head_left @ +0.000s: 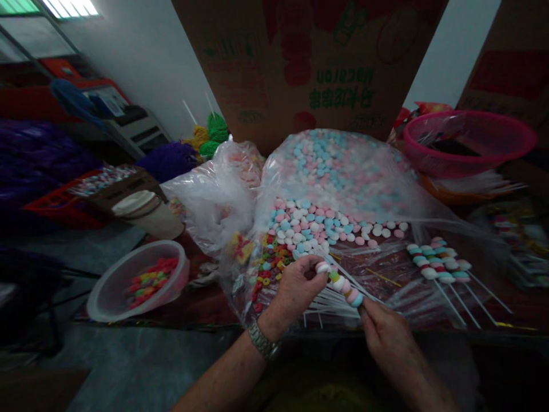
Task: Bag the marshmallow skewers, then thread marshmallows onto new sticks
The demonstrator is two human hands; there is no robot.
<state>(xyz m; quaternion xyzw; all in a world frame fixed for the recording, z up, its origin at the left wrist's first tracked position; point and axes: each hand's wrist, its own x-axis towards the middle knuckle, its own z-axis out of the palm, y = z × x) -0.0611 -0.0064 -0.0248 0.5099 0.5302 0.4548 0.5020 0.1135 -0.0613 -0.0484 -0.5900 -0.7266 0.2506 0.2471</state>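
- Two bare hands are over the near edge of the table: the left hand and the right hand.
- We see one candy skewer between the hands. It is a thin white stick with flat round candies in white, pink and pale blue, and a yellow-green ring candy near its upper end.
- Left hand pinches the upper end between thumb and fingers, and a metal wristwatch sits on its wrist.
- Right hand has its fingers pressed together on the lower end.
- Just beside the left hand we notice a bundle of white sticks and a heap of small ring candies.
- Behind them is a large clear plastic bag full of pastel round candies, with many loose round candies in front of it.
- Toward the right edge of the table lie several more candy skewers.
- Near the left corner we see a plastic bowl with ring candies, and past the far right corner a pink basket.
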